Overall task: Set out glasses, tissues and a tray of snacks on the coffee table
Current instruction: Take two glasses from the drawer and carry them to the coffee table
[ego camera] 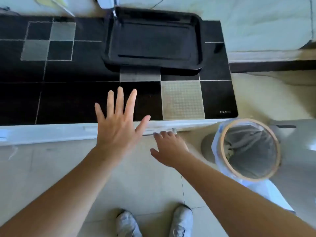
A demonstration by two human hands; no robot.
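Observation:
A black rectangular tray (153, 40) lies on the black glass coffee table (68, 100), toward its far right side, with nothing in it. My left hand (118, 124) hovers over the table's near edge with fingers spread straight, holding nothing. My right hand (169, 147) is lower, below the table's white front edge, with its fingertips curled on a metal drawer handle (160, 131). No glasses, tissues or snacks are in view.
A round waste bin (248, 149) with a wooden rim and plastic liner stands on the floor just right of my right hand. A pale sofa (256, 23) lies beyond the table. A white object (106, 2) sits at the table's far edge. My shoes (181, 221) show below.

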